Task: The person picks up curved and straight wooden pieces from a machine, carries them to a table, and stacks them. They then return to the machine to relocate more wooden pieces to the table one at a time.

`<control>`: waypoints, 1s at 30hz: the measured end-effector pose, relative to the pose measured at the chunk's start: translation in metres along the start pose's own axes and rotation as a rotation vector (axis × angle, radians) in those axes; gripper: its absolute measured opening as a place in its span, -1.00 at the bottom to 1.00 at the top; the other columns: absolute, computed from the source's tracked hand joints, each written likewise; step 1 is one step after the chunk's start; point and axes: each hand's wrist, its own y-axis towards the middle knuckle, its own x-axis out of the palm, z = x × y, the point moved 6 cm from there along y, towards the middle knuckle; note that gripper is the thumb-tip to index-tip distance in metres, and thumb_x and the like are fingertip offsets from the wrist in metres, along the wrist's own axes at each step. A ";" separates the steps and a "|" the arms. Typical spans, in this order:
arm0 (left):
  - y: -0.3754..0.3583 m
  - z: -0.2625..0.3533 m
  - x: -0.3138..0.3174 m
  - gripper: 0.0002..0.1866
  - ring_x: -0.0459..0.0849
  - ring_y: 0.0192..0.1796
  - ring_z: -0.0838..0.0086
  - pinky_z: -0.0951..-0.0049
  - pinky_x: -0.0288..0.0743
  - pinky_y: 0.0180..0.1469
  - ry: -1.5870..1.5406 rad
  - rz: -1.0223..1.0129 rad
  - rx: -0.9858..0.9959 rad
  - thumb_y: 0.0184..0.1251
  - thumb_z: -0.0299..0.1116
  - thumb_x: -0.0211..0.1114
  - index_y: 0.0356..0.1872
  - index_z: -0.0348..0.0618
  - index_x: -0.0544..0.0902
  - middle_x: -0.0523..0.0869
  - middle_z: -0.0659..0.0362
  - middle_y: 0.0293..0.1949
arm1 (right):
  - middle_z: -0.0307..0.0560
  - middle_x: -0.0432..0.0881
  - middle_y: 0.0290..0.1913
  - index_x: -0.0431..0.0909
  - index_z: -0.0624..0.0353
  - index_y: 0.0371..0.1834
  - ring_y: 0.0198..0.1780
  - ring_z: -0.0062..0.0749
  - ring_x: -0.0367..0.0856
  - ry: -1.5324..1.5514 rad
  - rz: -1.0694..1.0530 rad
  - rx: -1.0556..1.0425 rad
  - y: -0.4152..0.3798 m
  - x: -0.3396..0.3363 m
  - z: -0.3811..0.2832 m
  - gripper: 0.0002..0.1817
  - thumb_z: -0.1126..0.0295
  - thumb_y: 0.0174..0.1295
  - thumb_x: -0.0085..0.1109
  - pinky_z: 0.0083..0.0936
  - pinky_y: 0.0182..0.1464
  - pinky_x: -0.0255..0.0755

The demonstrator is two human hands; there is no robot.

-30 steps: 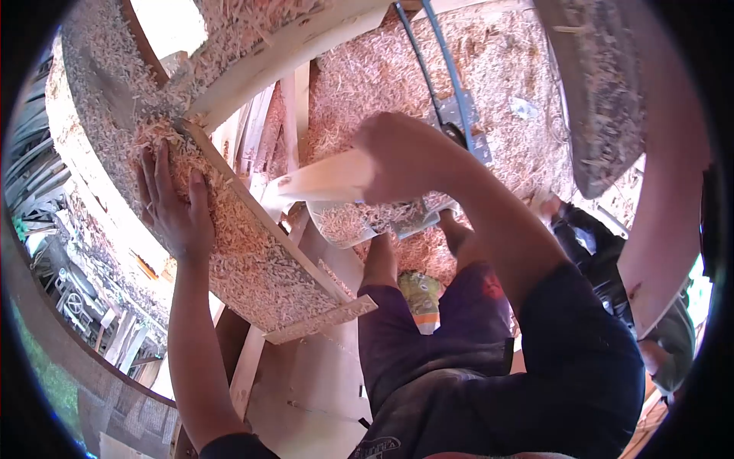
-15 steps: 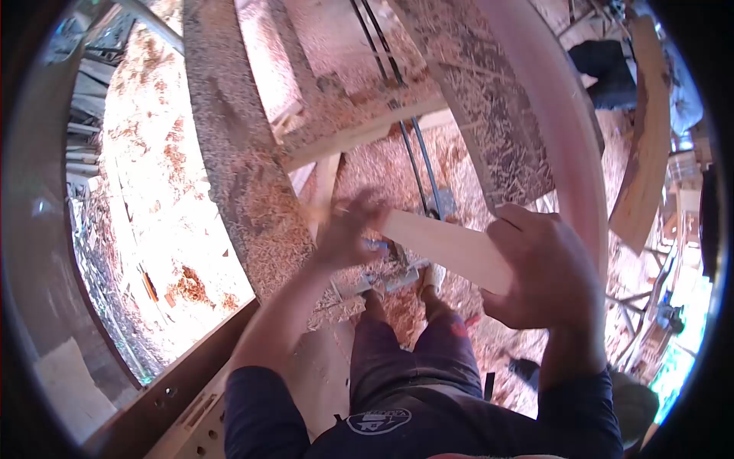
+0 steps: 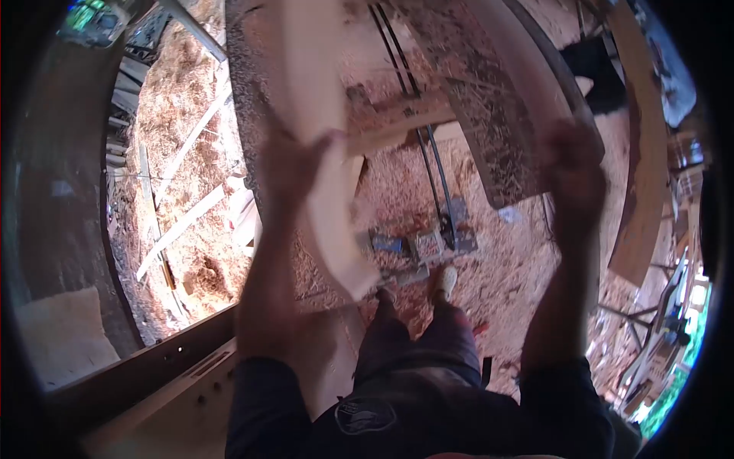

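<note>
A pale, curved wooden board [image 3: 329, 222] lies lengthwise over the shaving-covered left beam, its near end by my feet. My left hand [image 3: 294, 172] is closed around the board's edge, with the thumb across its upper face. On the right, a reddish plank [image 3: 520, 69] runs along the other beam. My right hand [image 3: 573, 164] is at the near end of this plank, its blurred fingers curled on it.
Between the beams, two dark rods [image 3: 432, 168] lead down to a block-like metal part [image 3: 428, 246]. A cross timber [image 3: 401, 131] joins the beams. Shavings cover the ground. A wide brown board [image 3: 646, 168] stands at far right, and a dark panel [image 3: 65, 206] at far left.
The pale board has swung from crosswise in front of me to lengthwise on the left. My right hand has left it and moved up to the reddish plank, whose near end has shifted away.
</note>
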 end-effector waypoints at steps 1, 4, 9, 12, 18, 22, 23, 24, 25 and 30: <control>0.007 -0.007 -0.016 -0.21 0.84 -0.20 0.08 0.17 0.72 -0.04 0.096 -0.018 -0.105 0.00 0.08 0.62 0.07 -0.33 0.52 0.80 -0.11 -0.18 | -0.08 0.72 -0.06 0.67 0.25 -0.04 -0.11 -0.38 0.68 -0.046 -0.156 0.035 -0.021 0.028 0.035 -0.78 0.49 0.25 0.34 -0.43 0.03 0.57; 0.038 -0.093 -0.021 -0.17 0.83 -0.13 0.15 0.19 0.67 -0.02 0.362 -0.042 -0.138 -0.03 0.19 0.59 0.09 -0.30 0.57 0.81 -0.07 -0.18 | 0.18 0.71 0.07 0.67 0.22 0.09 0.13 0.14 0.68 -0.242 -0.549 0.238 -0.104 0.108 0.154 -0.62 0.30 0.23 0.33 -0.14 0.22 0.55; 0.055 -0.167 0.016 -0.07 0.77 0.10 0.01 0.06 0.58 0.18 0.741 -0.123 -0.372 0.02 0.23 0.53 0.25 -0.34 0.50 0.76 -0.16 0.04 | 0.26 0.68 0.03 0.63 0.24 0.12 0.24 0.08 0.61 -0.278 -0.773 0.311 -0.206 0.191 0.291 -0.56 0.29 0.18 0.34 -0.12 0.30 0.47; 0.063 -0.202 0.045 -0.06 0.76 0.11 -0.03 0.05 0.58 0.19 0.772 -0.157 -0.441 0.08 0.21 0.50 0.30 -0.36 0.46 0.74 -0.19 0.07 | 0.25 0.70 -0.09 0.63 0.26 0.09 0.20 0.06 0.64 -0.164 -0.755 0.423 -0.211 0.242 0.350 -0.55 0.28 0.15 0.35 -0.14 0.27 0.49; 0.056 -0.258 0.103 -0.15 0.66 0.15 -0.17 0.05 0.48 0.27 0.597 -0.068 -0.346 0.21 -0.02 0.42 0.32 -0.51 0.34 0.65 -0.33 0.10 | 0.23 0.74 -0.14 0.65 0.35 -0.07 -0.04 0.09 0.76 0.067 -0.575 0.707 -0.166 0.417 0.488 -0.50 0.13 0.07 0.41 -0.18 0.06 0.60; 0.057 -0.265 0.105 -0.27 0.57 0.18 -0.05 0.08 0.40 0.29 0.514 -0.067 -0.339 0.26 -0.17 0.41 0.27 -0.52 0.34 0.54 -0.27 0.19 | 0.10 0.76 -0.14 0.61 0.36 0.03 -0.07 -0.18 0.75 -0.282 -0.714 0.669 -0.180 0.563 0.614 -0.32 0.03 -0.01 0.57 -0.30 -0.02 0.61; 0.059 -0.264 0.107 -0.29 0.57 0.18 -0.01 0.10 0.40 0.29 0.452 -0.055 -0.341 0.26 -0.20 0.41 0.26 -0.51 0.34 0.53 -0.25 0.18 | 0.01 0.76 -0.16 0.61 0.34 0.05 -0.10 -0.31 0.74 -0.393 -0.658 0.622 -0.186 0.602 0.650 -0.29 0.02 -0.02 0.61 -0.35 -0.07 0.61; 0.059 -0.264 0.106 -0.32 0.56 0.17 0.03 0.11 0.40 0.29 0.400 -0.042 -0.342 0.26 -0.24 0.42 0.25 -0.50 0.35 0.53 -0.22 0.17 | 0.07 0.74 0.03 0.57 0.31 0.18 0.02 -0.28 0.72 -0.166 -0.791 0.820 -0.195 0.637 0.687 -0.19 -0.03 -0.03 0.61 -0.38 -0.02 0.59; 0.060 -0.262 0.104 -0.34 0.56 0.15 0.08 0.15 0.41 0.27 0.419 -0.056 -0.343 0.26 -0.27 0.42 0.24 -0.48 0.36 0.53 -0.18 0.15 | 0.17 0.72 0.09 0.52 0.39 0.24 0.05 -0.23 0.74 -0.026 -0.777 0.888 -0.184 0.648 0.692 -0.06 -0.05 -0.12 0.65 -0.35 0.04 0.61; 0.056 -0.262 0.112 -0.45 0.55 0.05 0.34 0.36 0.47 0.15 0.199 -0.052 -0.374 0.31 -0.37 0.39 0.22 -0.41 0.38 0.54 0.00 0.04 | 0.10 0.78 0.03 0.67 0.30 0.06 -0.01 -0.28 0.79 0.321 -0.421 0.983 -0.146 0.694 0.663 -0.34 0.12 -0.06 0.66 -0.35 0.02 0.67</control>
